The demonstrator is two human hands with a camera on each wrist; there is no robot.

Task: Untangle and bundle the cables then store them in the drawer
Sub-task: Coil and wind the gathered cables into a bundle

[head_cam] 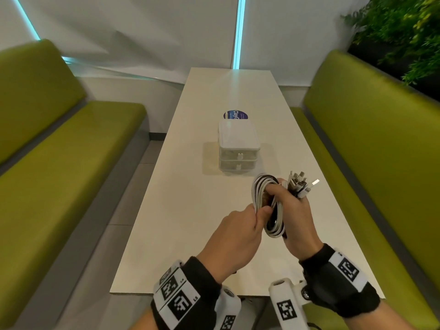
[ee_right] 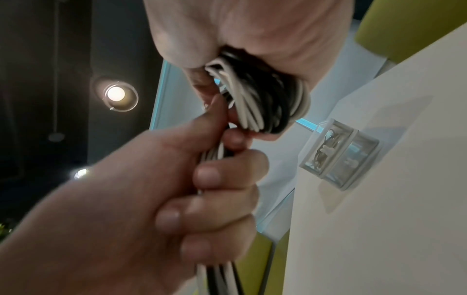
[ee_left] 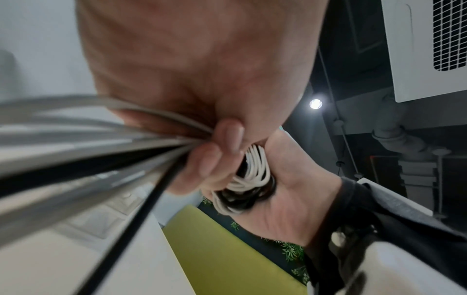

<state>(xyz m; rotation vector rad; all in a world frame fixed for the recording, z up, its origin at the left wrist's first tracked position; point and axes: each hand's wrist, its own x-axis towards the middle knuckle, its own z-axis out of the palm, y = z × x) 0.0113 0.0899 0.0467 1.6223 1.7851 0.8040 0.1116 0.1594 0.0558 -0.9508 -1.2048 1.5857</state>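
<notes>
A long white table (head_cam: 209,210) runs up the middle of the head view, with green benches (head_cam: 59,163) along the left and right edges. A plant (head_cam: 404,32) fills the upper right corner. At the frame's centre a small clear two-tier drawer unit (head_cam: 238,148) stands on the table, both drawers closed, and a dark round sticker (head_cam: 234,115) lies just behind it. Lower right of centre, above the table, the right hand (head_cam: 295,217) has its fingers curled round a coil of white and black cables (head_cam: 269,206); the plug ends (head_cam: 302,185) stick out past its fingertips. The left hand (head_cam: 238,239) is clenched on the coil's near left side, thumb pressed against the strands. Both wrists carry black bands with printed square markers.
</notes>
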